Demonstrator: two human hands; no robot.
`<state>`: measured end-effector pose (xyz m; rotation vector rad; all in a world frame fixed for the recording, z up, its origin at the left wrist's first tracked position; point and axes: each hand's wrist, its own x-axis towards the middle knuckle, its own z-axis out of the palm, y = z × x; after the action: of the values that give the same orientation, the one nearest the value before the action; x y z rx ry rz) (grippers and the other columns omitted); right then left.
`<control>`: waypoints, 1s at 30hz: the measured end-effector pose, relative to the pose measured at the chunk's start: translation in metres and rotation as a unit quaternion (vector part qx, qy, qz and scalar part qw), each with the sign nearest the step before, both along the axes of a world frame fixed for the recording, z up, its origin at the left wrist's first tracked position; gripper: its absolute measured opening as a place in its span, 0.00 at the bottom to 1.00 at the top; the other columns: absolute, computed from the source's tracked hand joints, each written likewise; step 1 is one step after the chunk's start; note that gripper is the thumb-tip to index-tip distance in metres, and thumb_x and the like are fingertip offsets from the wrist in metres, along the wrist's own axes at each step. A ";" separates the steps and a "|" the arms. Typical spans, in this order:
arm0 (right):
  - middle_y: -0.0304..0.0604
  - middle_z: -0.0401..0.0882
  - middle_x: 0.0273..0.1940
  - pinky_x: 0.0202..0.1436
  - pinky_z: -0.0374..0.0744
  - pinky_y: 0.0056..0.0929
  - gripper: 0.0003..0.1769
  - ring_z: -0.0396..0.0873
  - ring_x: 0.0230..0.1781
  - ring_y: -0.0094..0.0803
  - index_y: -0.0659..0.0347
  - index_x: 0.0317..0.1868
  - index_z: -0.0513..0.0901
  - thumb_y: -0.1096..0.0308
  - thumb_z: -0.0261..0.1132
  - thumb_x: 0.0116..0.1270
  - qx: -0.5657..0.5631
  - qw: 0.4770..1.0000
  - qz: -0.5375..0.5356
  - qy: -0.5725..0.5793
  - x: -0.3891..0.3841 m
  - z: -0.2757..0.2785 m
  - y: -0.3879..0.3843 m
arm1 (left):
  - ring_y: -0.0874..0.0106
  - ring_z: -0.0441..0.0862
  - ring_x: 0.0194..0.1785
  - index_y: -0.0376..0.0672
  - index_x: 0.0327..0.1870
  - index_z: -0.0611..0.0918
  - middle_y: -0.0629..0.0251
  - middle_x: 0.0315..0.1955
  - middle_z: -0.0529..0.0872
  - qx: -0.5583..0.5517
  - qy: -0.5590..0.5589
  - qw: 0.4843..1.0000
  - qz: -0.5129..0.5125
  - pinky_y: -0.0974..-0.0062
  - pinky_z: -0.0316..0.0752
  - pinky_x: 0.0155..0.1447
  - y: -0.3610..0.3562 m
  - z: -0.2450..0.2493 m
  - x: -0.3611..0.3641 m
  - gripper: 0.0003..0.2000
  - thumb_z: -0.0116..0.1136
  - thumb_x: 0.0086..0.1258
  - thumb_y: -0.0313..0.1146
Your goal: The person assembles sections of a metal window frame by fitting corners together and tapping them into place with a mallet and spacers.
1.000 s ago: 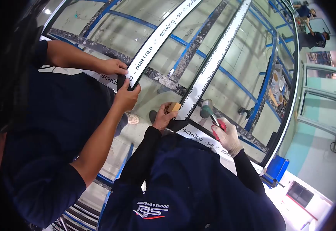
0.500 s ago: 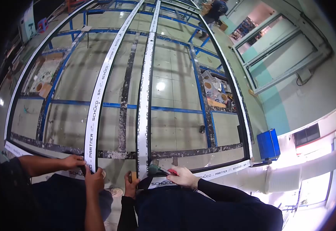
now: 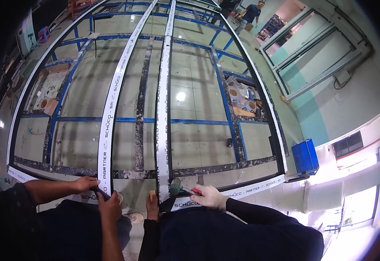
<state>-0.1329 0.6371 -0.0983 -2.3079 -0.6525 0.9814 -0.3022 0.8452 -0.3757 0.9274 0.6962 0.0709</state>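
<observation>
At the near end of the mullion [image 3: 163,130], a white-taped bar whose long axis runs away from the person, the bare left hand [image 3: 152,209] lies just beside the bar's left edge, its fingers gripping a small wooden block [image 3: 152,195]; whether block and mullion touch cannot be told. The gloved right hand [image 3: 208,198] lies to the right of the mullion and is wrapped round the mallet [image 3: 175,187], whose head points leftward and sits close against the bar's right edge, its handle roughly crosswise to the bar's axis; contact is again unclear. The mullion's near end thus stands between block and mallet head, the left hand being nearer to it than the right. The rail [image 3: 242,191] extends rightward from the mullion's near end, passing in front of the right hand. Left of the mullion, well apart, a co-worker's hands [image 3: 110,208] hold the near end of a second mullion [image 3: 107,126], which leans slightly toward the first at its far end. Beneath the mullion's middle passes the blue-framed table [image 3: 207,123]; farther to its right are tape rolls [image 3: 252,105] and a blue bin [image 3: 305,156]. Beyond the mullion, toward the far right, stands another person [image 3: 251,14].
</observation>
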 end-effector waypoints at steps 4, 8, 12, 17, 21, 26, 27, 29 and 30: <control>0.54 0.84 0.32 0.39 0.82 0.43 0.15 0.86 0.34 0.51 0.58 0.44 0.83 0.54 0.67 0.69 0.029 0.998 0.014 -0.055 0.008 0.006 0.013 | 0.59 0.65 0.76 0.32 0.74 0.68 0.48 0.70 0.72 0.289 -0.057 0.950 -0.103 0.66 0.57 0.79 -0.001 0.008 0.009 0.26 0.45 0.84 0.43; 0.39 0.84 0.31 0.34 0.79 0.24 0.16 0.80 0.30 0.20 0.61 0.59 0.81 0.66 0.63 0.75 0.033 0.996 0.028 0.079 0.026 0.010 0.050 | 0.75 0.78 0.52 0.32 0.69 0.69 0.65 0.52 0.80 0.049 -0.021 0.997 0.053 0.76 0.75 0.57 -0.003 0.077 0.026 0.35 0.70 0.70 0.45; 0.55 0.85 0.35 0.41 0.81 0.42 0.21 0.86 0.34 0.49 0.54 0.66 0.77 0.61 0.60 0.76 -0.028 0.962 0.264 -0.061 0.049 0.034 0.123 | 0.72 0.81 0.54 0.30 0.63 0.71 0.58 0.52 0.83 0.084 0.062 0.991 0.081 0.74 0.77 0.58 -0.008 0.083 0.032 0.40 0.78 0.59 0.48; 0.56 0.86 0.40 0.46 0.79 0.48 0.26 0.84 0.40 0.54 0.44 0.74 0.72 0.58 0.54 0.78 -0.165 0.833 0.517 -0.108 0.036 0.054 0.221 | 0.71 0.84 0.53 0.31 0.64 0.73 0.60 0.52 0.85 0.073 0.090 0.990 0.084 0.73 0.78 0.58 -0.003 0.105 0.032 0.42 0.81 0.54 0.48; 0.53 0.86 0.43 0.48 0.80 0.46 0.23 0.85 0.42 0.50 0.41 0.72 0.73 0.59 0.51 0.79 -0.211 0.736 0.634 -0.107 0.032 0.020 0.260 | 0.73 0.84 0.52 0.34 0.61 0.78 0.62 0.51 0.86 0.070 0.016 0.995 0.063 0.73 0.78 0.56 -0.003 0.082 0.029 0.36 0.81 0.56 0.45; 0.50 0.86 0.42 0.45 0.80 0.43 0.22 0.85 0.40 0.47 0.44 0.69 0.75 0.60 0.51 0.78 -0.334 0.702 0.629 -0.026 0.024 0.015 0.284 | 0.75 0.83 0.52 0.36 0.59 0.80 0.64 0.51 0.86 0.064 -0.017 0.993 0.095 0.75 0.76 0.57 -0.004 0.090 0.029 0.31 0.79 0.60 0.45; 0.50 0.85 0.40 0.42 0.80 0.41 0.22 0.85 0.38 0.45 0.46 0.68 0.76 0.61 0.50 0.77 -0.291 0.692 0.659 -0.051 0.029 0.000 0.281 | 0.75 0.82 0.52 0.37 0.59 0.81 0.65 0.51 0.86 0.054 -0.025 0.993 0.106 0.75 0.76 0.57 -0.004 0.090 0.027 0.30 0.78 0.61 0.45; 0.50 0.85 0.40 0.43 0.80 0.41 0.22 0.84 0.40 0.45 0.47 0.67 0.77 0.61 0.50 0.76 -0.307 0.696 0.648 -0.036 0.030 0.000 0.283 | 0.75 0.82 0.51 0.34 0.59 0.81 0.65 0.51 0.86 -0.048 -0.053 0.988 0.139 0.75 0.75 0.58 -0.004 0.091 0.018 0.30 0.77 0.62 0.46; 0.50 0.85 0.40 0.43 0.79 0.41 0.22 0.84 0.40 0.45 0.47 0.67 0.77 0.61 0.50 0.76 -0.314 0.698 0.642 -0.029 0.028 0.003 0.284 | 0.75 0.82 0.51 0.33 0.59 0.81 0.65 0.50 0.86 -0.051 -0.050 0.987 0.145 0.76 0.75 0.58 -0.004 0.093 0.017 0.31 0.77 0.62 0.46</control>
<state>-0.1045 0.9210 -0.0958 -2.1587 -2.4559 1.9258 -0.2855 0.8417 -0.2827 0.7154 0.7303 0.3351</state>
